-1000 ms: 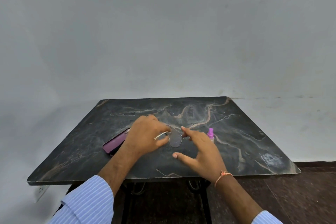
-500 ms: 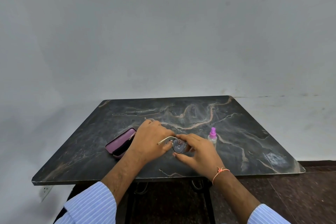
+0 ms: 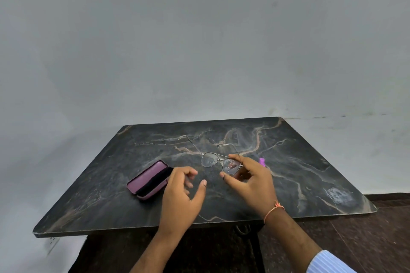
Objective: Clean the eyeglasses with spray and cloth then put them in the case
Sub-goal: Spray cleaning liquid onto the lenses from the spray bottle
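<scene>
Thin metal-framed eyeglasses [image 3: 209,159] hang above the dark marble table [image 3: 310,162] with both temples unfolded toward the far edge. My right hand [image 3: 250,180] pinches the frame at the right lens between thumb and fingers. My left hand [image 3: 183,193] hovers just left of it, fingers loosely curled, holding nothing. The pink case [image 3: 147,180] lies open on the table to the left of that hand, with a dark lining or cloth inside. The pink cap of the spray bottle [image 3: 262,161] peeks out behind my right hand; its body is hidden.
A pale wall stands behind the table. A pale smudge [image 3: 338,195] marks the table's near right corner. Dark reddish floor shows at lower right, and the table's metal frame is visible under the front edge.
The eyeglasses' temples have opened out. My left hand has let go of the frame and drawn back toward me. Only the right hand still holds the eyeglasses.
</scene>
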A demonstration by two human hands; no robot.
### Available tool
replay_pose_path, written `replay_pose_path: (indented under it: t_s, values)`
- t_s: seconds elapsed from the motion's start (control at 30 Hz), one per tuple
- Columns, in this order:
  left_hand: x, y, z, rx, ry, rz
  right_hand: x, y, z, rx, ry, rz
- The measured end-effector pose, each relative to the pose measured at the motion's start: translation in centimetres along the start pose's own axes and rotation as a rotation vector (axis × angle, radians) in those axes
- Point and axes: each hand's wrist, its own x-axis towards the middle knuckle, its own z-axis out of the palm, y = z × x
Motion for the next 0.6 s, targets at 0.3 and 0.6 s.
replay_pose_path:
  t_s: [0.3, 0.6]
  values:
    - [1.0, -0.6, 3.5, -1.009, -0.301, -0.543, -1.4, -0.4, 1.1, 0.339, -0.116, 0.053]
    - [1.8, -1.4, 3.8, -1.093, -0.265, -0.572, -0.6, 0.8, 1.3, 0.523, -0.307, 0.152]
